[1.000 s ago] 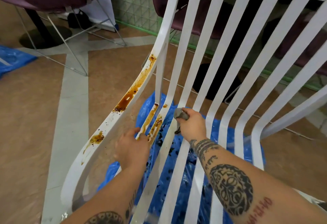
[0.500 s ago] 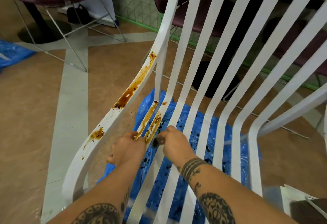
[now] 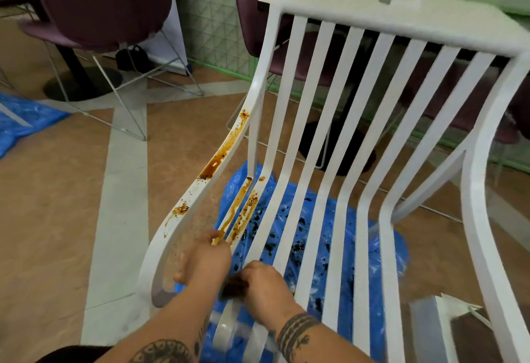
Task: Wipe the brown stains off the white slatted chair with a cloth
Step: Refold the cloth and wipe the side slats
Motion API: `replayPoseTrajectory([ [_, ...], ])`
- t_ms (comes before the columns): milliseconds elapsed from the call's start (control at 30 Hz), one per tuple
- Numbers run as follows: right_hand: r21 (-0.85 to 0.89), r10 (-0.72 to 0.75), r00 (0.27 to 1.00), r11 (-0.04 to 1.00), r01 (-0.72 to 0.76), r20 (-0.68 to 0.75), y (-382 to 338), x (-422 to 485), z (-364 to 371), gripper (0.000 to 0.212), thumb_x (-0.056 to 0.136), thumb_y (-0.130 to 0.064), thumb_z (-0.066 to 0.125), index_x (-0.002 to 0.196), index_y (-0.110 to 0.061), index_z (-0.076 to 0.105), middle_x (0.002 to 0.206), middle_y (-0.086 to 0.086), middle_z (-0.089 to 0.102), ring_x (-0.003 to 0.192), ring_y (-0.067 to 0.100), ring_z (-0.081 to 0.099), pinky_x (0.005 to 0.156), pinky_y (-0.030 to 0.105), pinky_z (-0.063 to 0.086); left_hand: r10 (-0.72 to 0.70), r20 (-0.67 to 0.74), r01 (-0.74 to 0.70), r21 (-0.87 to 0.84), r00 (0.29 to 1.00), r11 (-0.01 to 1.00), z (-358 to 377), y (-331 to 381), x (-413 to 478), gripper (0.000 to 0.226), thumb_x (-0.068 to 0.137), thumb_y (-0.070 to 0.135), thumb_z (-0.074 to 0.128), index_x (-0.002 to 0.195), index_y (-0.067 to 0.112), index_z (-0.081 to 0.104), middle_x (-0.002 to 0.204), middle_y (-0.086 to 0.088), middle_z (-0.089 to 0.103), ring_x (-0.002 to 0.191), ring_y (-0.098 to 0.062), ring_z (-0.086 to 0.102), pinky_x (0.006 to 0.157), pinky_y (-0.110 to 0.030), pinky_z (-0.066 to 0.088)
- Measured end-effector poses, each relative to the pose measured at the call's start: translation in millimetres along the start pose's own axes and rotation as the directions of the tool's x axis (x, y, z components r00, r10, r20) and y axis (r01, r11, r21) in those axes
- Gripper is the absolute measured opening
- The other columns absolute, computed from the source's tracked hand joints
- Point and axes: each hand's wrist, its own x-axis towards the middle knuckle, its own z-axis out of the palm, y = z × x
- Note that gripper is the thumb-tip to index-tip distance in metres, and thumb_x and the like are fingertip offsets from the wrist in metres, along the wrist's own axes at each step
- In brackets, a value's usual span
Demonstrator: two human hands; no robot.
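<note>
cloth (image 3: pixel 233 288): gripped in right hand (image 3: pixel 266 285)
stains (image 3: pixel 245 212): laid lengthwise on slat (image 3: pixel 237 203), just far of cloth
left hand (image 3: pixel 205 259): fingers curled round that slat

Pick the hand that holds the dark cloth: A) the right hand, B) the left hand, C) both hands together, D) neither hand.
A: the right hand grips the dark cloth low on the slats, while the left hand holds a stained slat.

Crumpled blue plastic sheet (image 3: pixel 381 245) on tan floor (image 3: pixel 51 196); two maroon chairs (image 3: pixel 103 1) behind; green wire grid (image 3: pixel 212 18).
</note>
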Motion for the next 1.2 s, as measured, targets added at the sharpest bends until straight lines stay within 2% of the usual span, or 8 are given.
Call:
replayPoseTrajectory([
  [167, 0.032, 0.056, 0.975, 0.997, -0.064, 0.217, -21, -28, -13, 0.023, 0.085, -0.013, 0.065, 0.106, -0.015, 0.075, 0.103, 0.013, 0.069, 0.096, 0.032, 0.066, 0.089, 0.039, 0.057, 0.141, 0.092, -0.124, -0.169, 0.986, 0.978, -26, -8, -33, 0.035, 0.092, 0.02, 0.049, 0.122, 0.035, 0.058, 0.08, -0.009, 0.07, 0.06, -0.022, 0.061, 0.054, -0.028, 0.046],
  [267, 0.064, 0.041, 0.939, 0.996, -0.067, 0.341, -23, -47, -37, 0.02, 0.088, -0.022, 0.069, 0.105, -0.014, 0.075, 0.1, 0.011, 0.072, 0.093, 0.028, 0.067, 0.085, 0.036, 0.056, 0.201, 0.104, -0.181, -0.171, 0.974, 0.969, -38, -7, -54, 0.028, 0.098, 0.02, 0.045, 0.119, 0.03, 0.06, 0.082, -0.012, 0.069, 0.061, -0.02, 0.057, 0.054, -0.025, 0.044],
  [467, 0.507, 0.204, 0.979, 0.844, -0.175, -0.002, -20, -95, -86, 0.022, 0.085, -0.043, 0.075, 0.089, -0.024, 0.065, 0.081, -0.006, 0.065, 0.071, 0.009, 0.062, 0.059, 0.02, 0.048, 0.164, 0.315, -0.006, -0.447, 0.935, 0.894, -61, 8, -108, 0.024, 0.101, 0.032, 0.05, 0.096, 0.013, 0.064, 0.092, -0.011, 0.066, 0.078, -0.022, 0.057, 0.075, -0.033, 0.045],
  [633, 0.875, 0.305, 0.949, 0.477, -0.079, -0.081, -38, -131, -127, 0.028, 0.091, -0.031, 0.073, 0.105, -0.008, 0.068, 0.096, 0.009, 0.077, 0.085, 0.023, 0.075, 0.071, 0.038, 0.063, 0.312, 0.63, 0.142, -0.564, 0.711, 0.814, -72, 31, -152, 0.052, 0.094, 0.061, 0.054, 0.116, 0.017, 0.069, 0.105, -0.01, 0.077, 0.096, -0.028, 0.075, 0.083, -0.042, 0.06],
  [733, 0.954, 0.232, 0.971, 0.3, -0.011, -0.062, -43, -154, -150, 0.025, 0.097, -0.024, 0.067, 0.111, -0.005, 0.071, 0.104, 0.01, 0.077, 0.098, 0.024, 0.074, 0.08, 0.034, 0.061, 0.422, 0.589, 0.027, -0.604, 0.689, 0.797, -82, 45, -171, 0.042, 0.093, 0.052, 0.061, 0.12, 0.021, 0.067, 0.106, -0.009, 0.077, 0.094, -0.024, 0.075, 0.077, -0.037, 0.058],
  [900, 0.924, 0.26, 0.946, 0.373, 0.088, -0.195, -44, -178, -176, 0.016, 0.096, -0.019, 0.067, 0.108, -0.01, 0.073, 0.104, 0.01, 0.076, 0.097, 0.026, 0.073, 0.075, 0.032, 0.06, 0.497, 0.504, 0.004, -0.705, 0.706, 0.709, -101, 56, -194, 0.028, 0.103, 0.03, 0.054, 0.121, 0.012, 0.065, 0.108, -0.012, 0.077, 0.098, -0.03, 0.074, 0.078, -0.041, 0.059],
  [1033, 0.947, 0.332, 0.919, 0.302, 0.108, -0.211, -47, -192, -190, 0.02, 0.103, -0.027, 0.057, 0.111, -0.016, 0.072, 0.106, 0.008, 0.076, 0.091, 0.024, 0.069, 0.067, 0.032, 0.056, 0.439, 0.45, 0.102, -0.779, 0.778, 0.619, -116, 56, -199, 0.028, 0.105, 0.029, 0.05, 0.124, 0.014, 0.064, 0.109, -0.012, 0.076, 0.103, -0.034, 0.072, 0.081, -0.048, 0.06],
  [1200, 0.97, 0.37, 0.913, 0.225, 0.09, -0.17, -52, -206, -198, 0.028, 0.102, -0.036, 0.056, 0.111, -0.015, 0.071, 0.104, 0.007, 0.075, 0.096, 0.027, 0.068, 0.079, 0.042, 0.056, 0.442, 0.468, 0.108, -0.771, 0.766, 0.628, -133, 60, -214, 0.032, 0.106, 0.034, 0.046, 0.124, 0.014, 0.063, 0.108, -0.013, 0.076, 0.103, -0.036, 0.071, 0.087, -0.055, 0.058],
])
